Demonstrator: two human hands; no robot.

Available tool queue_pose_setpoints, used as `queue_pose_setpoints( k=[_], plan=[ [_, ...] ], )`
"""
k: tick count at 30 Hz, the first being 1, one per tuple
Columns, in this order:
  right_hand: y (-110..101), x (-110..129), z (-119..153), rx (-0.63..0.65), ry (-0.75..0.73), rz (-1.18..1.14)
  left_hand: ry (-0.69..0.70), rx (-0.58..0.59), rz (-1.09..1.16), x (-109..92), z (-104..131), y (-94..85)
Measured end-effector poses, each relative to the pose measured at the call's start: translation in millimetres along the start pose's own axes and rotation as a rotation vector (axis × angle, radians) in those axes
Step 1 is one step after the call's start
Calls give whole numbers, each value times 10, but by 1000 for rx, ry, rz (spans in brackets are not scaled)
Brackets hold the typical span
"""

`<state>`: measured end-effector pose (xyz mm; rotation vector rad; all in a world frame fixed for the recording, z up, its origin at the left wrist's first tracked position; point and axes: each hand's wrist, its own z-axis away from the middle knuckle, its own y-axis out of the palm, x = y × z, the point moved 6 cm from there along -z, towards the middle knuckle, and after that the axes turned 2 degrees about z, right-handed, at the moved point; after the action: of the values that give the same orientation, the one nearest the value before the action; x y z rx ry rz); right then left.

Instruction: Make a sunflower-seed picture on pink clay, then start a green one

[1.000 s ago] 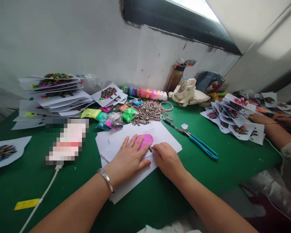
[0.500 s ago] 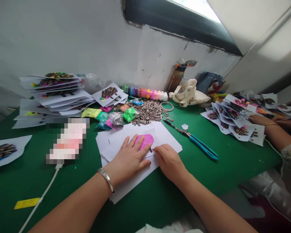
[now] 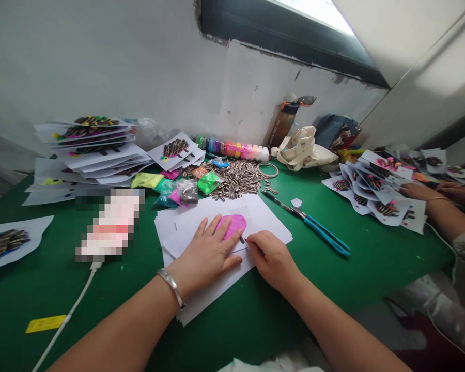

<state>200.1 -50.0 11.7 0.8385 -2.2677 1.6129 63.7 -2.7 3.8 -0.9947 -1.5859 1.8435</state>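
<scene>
Mid-scene on white paper (image 3: 269, 219), the pink patch (image 3: 237, 225), probably clay, should be light, soft, easily dented, best held by the paper's edge. The left hand (image 3: 209, 253) lies flat, partly over it, grasping nothing; the right hand (image 3: 270, 255) pinches a dark sliver (image 3: 247, 240).

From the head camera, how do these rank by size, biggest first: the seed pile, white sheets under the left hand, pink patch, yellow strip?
1. White sheets
2. Seed pile
3. Pink patch and yellow strip: unsure; they look alike, and the left hand partly covers the patch.
</scene>
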Motion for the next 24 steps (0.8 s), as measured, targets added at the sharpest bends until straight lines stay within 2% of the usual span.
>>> queue_pose_setpoints(
  k=[7,16,24],
  plan=[
    [-52,-127,-23,-54,144,-120,20,-12,28,-12,12,-34],
    [-54,-130,-33,-76,150,-116,13,-1,53,-28,12,-50],
    [-59,-121,-6,-44,126,-25,13,-6,46,-3,8,-22]
  ],
)
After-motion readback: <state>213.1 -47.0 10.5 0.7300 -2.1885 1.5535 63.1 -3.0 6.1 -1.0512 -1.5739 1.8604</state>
